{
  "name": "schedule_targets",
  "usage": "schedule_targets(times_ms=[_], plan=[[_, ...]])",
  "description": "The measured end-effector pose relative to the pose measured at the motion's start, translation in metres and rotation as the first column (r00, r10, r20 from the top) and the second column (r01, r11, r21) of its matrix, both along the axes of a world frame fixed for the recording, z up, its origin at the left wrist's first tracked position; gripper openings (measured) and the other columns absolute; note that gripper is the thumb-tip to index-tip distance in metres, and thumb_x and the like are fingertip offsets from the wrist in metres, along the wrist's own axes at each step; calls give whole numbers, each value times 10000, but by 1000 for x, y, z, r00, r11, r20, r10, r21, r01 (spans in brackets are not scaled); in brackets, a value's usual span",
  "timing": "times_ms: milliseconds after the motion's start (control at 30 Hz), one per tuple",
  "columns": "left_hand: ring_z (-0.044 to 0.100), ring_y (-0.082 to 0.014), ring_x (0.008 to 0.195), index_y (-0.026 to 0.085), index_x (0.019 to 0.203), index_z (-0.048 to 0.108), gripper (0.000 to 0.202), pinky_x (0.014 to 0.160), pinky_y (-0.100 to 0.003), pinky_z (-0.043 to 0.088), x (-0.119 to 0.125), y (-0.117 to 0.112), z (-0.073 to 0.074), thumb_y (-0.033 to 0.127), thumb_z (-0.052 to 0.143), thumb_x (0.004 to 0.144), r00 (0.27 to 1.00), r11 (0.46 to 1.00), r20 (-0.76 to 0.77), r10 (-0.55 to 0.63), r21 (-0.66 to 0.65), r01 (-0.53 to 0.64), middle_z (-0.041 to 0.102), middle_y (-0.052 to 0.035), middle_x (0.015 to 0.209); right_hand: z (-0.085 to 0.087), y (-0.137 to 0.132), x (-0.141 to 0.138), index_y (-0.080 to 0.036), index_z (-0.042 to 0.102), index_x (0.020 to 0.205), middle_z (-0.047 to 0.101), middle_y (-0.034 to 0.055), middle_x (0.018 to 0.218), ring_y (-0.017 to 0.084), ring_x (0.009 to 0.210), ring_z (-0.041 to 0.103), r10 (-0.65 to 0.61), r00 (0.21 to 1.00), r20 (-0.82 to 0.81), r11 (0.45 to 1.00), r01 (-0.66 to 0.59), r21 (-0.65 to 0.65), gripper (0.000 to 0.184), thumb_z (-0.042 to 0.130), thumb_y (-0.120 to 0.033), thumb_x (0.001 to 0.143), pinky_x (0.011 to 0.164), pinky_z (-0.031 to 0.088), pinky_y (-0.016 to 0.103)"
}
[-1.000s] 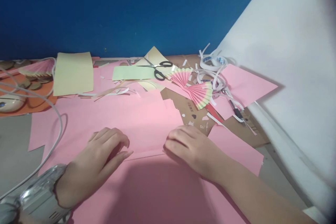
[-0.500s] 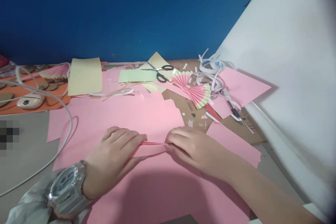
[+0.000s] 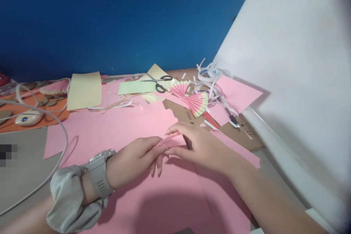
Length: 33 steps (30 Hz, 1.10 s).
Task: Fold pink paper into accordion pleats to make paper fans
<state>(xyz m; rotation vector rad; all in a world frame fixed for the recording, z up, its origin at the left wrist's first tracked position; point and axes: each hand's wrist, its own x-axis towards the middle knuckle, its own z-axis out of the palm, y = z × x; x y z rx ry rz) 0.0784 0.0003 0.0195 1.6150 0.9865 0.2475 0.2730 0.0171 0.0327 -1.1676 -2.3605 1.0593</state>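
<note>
A large pink paper sheet (image 3: 120,131) lies flat in front of me. My left hand (image 3: 134,159), with a grey watch on the wrist, and my right hand (image 3: 196,146) meet near the sheet's middle. Both pinch a narrow raised fold (image 3: 174,140) in the pink paper between fingers and thumb. The fold stands up slightly from the sheet where the fingertips touch.
Black-handled scissors (image 3: 160,82) lie on pale yellow-green paper at the back. Two pink pleated fans (image 3: 196,102) sit beside white paper strips (image 3: 210,80). A computer mouse (image 3: 26,117) and white cable (image 3: 59,128) lie left. A white panel (image 3: 296,80) slopes along the right.
My left hand has slid right along the fold until its fingertips meet my right hand. The fold has lifted from the sheet. The view has shifted right.
</note>
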Motion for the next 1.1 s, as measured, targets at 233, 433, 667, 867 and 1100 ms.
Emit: schedule_targets(times_ms=[233, 433, 667, 867, 1100], plan=[[584, -108, 508, 187, 937, 524, 348, 537, -229, 474, -3, -3, -3, 422, 268, 943, 987, 960, 162, 5, -277, 41, 648, 5, 705, -9, 6, 17, -200, 547, 805, 552, -26, 732, 114, 668, 510, -236, 961, -144, 932, 182, -312, 195, 524, -386, 859, 585, 379, 217], [602, -148, 705, 167, 755, 556, 374, 680, -243, 477, 6, -11, -3, 399, 323, 934, 977, 942, 179, 113, -331, -48, 645, -27, 738, -10, 3, 1, -187, 511, 775, 594, -18, 663, 131, 647, 577, -209, 956, -204, 835, 66, -546, 240, 517, -410, 862, 599, 404, 231], [476, -103, 421, 182, 566, 440, 464, 485, -222, 419, 14, -14, -9, 455, 306, 916, 968, 904, 78, 239, -381, -193, 461, 34, 450, -6, 7, -3, -178, 478, 752, 489, -36, 629, 107, 599, 509, -201, 960, -193, 834, 65, -548, 306, 410, -430, 911, 572, 379, 221], [445, -88, 393, 186, 627, 436, 467, 442, -213, 381, 11, -15, -12, 532, 279, 898, 973, 877, 28, 227, -441, -192, 466, 46, 477, -2, 7, -4, -190, 486, 751, 490, -38, 663, 99, 595, 435, -90, 996, -17, 884, 72, -462, 300, 421, -442, 900, 517, 327, 203], [462, -96, 404, 180, 610, 456, 472, 428, -215, 373, 9, -13, -13, 532, 309, 889, 953, 840, 108, 283, -508, -192, 474, 33, 474, 0, 7, -8, -187, 457, 747, 546, -34, 721, 95, 660, 494, -60, 997, -51, 912, 34, -409, 225, 371, -267, 940, 582, 363, 197]])
